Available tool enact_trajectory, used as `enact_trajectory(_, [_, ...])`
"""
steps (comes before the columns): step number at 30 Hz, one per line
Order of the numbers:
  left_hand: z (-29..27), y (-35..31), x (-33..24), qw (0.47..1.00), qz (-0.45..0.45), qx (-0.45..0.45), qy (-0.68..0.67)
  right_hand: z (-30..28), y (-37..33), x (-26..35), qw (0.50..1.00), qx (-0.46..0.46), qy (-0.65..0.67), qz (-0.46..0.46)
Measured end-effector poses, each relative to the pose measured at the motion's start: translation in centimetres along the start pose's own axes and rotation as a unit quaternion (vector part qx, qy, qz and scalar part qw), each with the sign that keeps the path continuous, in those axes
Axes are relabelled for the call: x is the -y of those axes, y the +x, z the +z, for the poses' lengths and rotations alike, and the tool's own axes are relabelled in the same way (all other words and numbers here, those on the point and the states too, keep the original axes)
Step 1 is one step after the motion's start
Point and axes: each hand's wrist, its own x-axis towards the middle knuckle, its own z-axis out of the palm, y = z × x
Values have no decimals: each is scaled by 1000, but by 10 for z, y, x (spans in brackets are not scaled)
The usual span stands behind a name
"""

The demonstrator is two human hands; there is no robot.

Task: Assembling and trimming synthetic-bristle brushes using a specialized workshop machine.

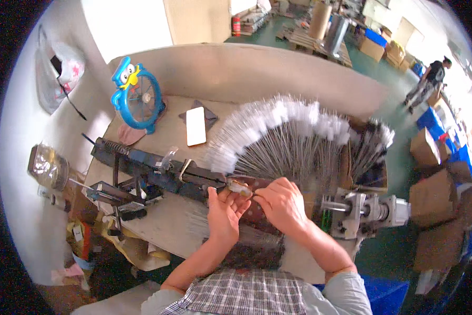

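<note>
The apron point(246, 294) is checked in black and white, the sleeves point(346, 294) pale grey. The brushes point(291, 149) have white bristles point(309, 113) on silvery stems. A bird-headed ring point(123, 107) is bright blue with a yellow beak point(133, 80). The fire extinguisher point(236, 26) is red, the floor point(388, 86) green, the boxes point(433, 197) brown.

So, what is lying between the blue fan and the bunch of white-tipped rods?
In the head view, a white phone-shaped object, partly over a flat grey piece, lies between the fan and the rods.
</note>
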Motion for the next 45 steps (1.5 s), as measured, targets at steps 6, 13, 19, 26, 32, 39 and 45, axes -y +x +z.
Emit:
enact_trajectory(6, [-10,-17,-2,996,1,11,94,-26,-7,6,995,-44,94,5])
enact_trajectory(13, [-166,-17,-40,964,120,-193,135,-1,-89,-16,980,137,72,124])
enact_trajectory(19, [-300,-45,-146,901,260,-344,53,23,-105,-22,947,290,-22,138])
enact_trajectory(26, [-321,-50,-181,844,260,-458,99,-11,-90,-30,952,270,-49,138])
enact_trajectory(32, [-260,-39,-110,901,233,-367,13,-28,-99,-34,939,291,-49,175])
enact_trajectory(39, [-87,-18,-22,989,0,-150,2,-7,-105,-47,934,314,18,171])
enact_trajectory(45, [-18,1,17,984,-120,-57,117,-5,-124,-52,964,256,-30,64])
